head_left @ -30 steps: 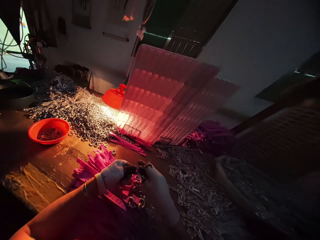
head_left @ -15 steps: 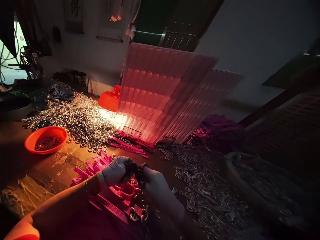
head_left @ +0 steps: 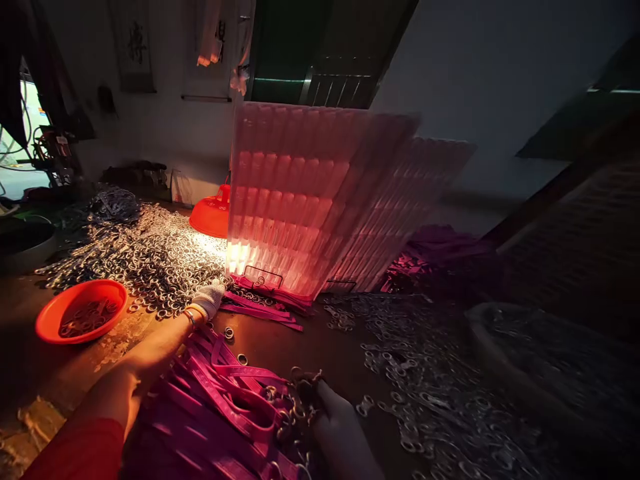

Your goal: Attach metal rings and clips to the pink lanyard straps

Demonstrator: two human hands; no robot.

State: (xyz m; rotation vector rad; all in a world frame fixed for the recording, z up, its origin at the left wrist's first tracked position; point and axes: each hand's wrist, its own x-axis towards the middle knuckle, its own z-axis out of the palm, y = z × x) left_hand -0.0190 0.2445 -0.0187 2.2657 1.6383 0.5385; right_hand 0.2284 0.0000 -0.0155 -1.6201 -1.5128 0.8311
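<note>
My left hand (head_left: 209, 300), in a dotted glove, reaches to the front edge of the large pile of metal rings (head_left: 155, 257); its fingertips are hidden, so its grip cannot be made out. At the lower middle, my right hand (head_left: 340, 420) is closed on a bunch of metal rings (head_left: 305, 393) attached to magenta straps. The magenta straps (head_left: 235, 393) spread across the bottom, between my two arms. Two loose rings (head_left: 229, 333) lie on the table just right of my left hand.
An orange bowl (head_left: 83, 312) with metal pieces stands left. A red lamp (head_left: 210, 215) glows beside upright clear plastic sheets (head_left: 290, 200). More magenta straps (head_left: 265, 303) lie before the sheets. Metal clips (head_left: 420, 380) are scattered right, near a large bag (head_left: 540, 360).
My left hand has left my right hand and moved up and left to the ring pile. My right hand has moved down and right with the ring bunch. The view has shifted slightly.
</note>
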